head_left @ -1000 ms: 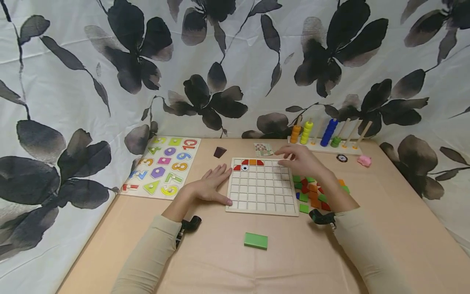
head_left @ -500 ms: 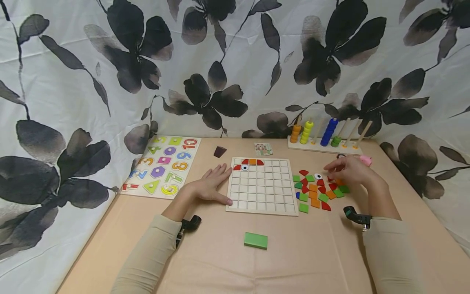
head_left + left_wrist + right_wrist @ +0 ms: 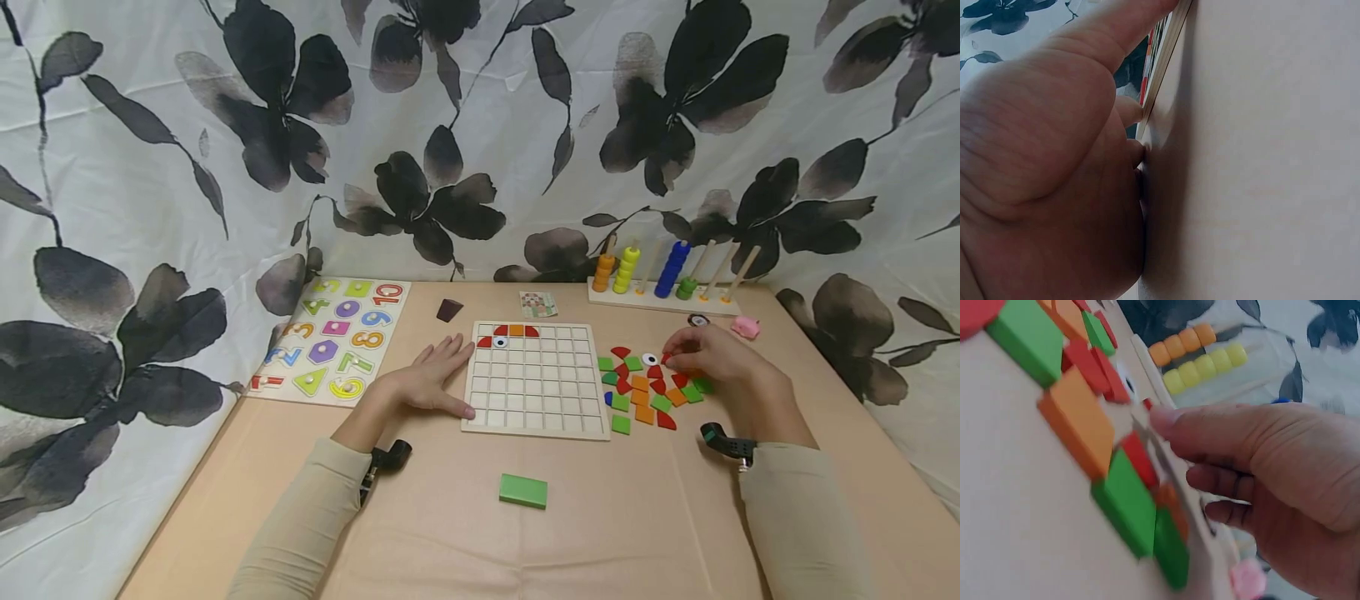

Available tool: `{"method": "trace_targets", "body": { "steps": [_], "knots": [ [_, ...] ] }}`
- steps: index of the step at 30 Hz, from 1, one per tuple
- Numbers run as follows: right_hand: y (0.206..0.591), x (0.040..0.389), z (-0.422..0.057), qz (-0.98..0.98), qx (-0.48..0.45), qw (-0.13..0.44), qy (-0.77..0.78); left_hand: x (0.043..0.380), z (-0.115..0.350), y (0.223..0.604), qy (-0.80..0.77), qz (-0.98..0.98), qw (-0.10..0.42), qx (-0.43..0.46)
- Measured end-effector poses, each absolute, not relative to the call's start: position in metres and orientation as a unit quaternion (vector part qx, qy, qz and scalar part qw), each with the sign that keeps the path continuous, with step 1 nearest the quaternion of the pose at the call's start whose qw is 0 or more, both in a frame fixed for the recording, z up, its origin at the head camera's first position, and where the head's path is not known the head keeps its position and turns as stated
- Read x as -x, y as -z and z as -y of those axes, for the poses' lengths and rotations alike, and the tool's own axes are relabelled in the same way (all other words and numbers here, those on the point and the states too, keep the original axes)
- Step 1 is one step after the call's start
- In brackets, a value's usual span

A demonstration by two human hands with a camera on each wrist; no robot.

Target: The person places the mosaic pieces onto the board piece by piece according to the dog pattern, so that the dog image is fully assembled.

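A wooden grid board (image 3: 532, 383) lies mid-table, with red, orange and white eye-marked pieces (image 3: 500, 342) set in its top-left cells. My left hand (image 3: 427, 385) lies flat, fingers spread, thumb and fingertips at the board's left edge; the left wrist view shows its palm beside the board's rim (image 3: 1163, 62). To the right of the board, my right hand (image 3: 720, 362) pinches a small red piece (image 3: 1147, 404) between thumb and index finger, mostly hidden by the fingertips. Below it spread loose tiles, among them an orange square (image 3: 1079, 422) and a green one (image 3: 1124, 503).
A number puzzle board (image 3: 330, 342) lies at the left. Behind the grid board are a dark piece (image 3: 449, 311) and a picture card (image 3: 538, 305). A bead stacker (image 3: 663, 300) and a pink lump (image 3: 746, 327) stand back right. A green block (image 3: 522, 492) lies in front.
My right hand has moved from the board's top right corner to the loose tiles at the right, and has picked up a red piece. The left hand has stayed put.
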State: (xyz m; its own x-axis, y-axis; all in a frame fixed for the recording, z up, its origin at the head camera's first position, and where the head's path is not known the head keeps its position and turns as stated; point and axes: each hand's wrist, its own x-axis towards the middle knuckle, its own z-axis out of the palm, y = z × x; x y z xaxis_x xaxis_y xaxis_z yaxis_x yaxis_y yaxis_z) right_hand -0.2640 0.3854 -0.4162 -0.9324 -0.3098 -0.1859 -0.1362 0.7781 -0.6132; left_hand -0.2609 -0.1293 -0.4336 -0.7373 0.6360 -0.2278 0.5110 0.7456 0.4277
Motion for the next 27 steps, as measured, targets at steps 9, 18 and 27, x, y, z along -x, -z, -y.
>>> {"method": "trace_targets", "body": {
  "steps": [9,18,27],
  "knots": [
    [0.396,0.28,-0.296,-0.918,0.151,0.04,0.363,0.26,0.129,0.434,-0.171,-0.915,0.185,-0.316],
    [0.403,0.305,-0.196,-0.885,0.256,0.029,0.387,0.261,0.129,0.435,-0.172,-0.916,0.184,-0.313],
    [0.419,0.311,-0.157,-0.907,0.252,0.03,0.335,0.261,0.129,0.434,-0.172,-0.917,0.184,-0.311]
  ]
}}
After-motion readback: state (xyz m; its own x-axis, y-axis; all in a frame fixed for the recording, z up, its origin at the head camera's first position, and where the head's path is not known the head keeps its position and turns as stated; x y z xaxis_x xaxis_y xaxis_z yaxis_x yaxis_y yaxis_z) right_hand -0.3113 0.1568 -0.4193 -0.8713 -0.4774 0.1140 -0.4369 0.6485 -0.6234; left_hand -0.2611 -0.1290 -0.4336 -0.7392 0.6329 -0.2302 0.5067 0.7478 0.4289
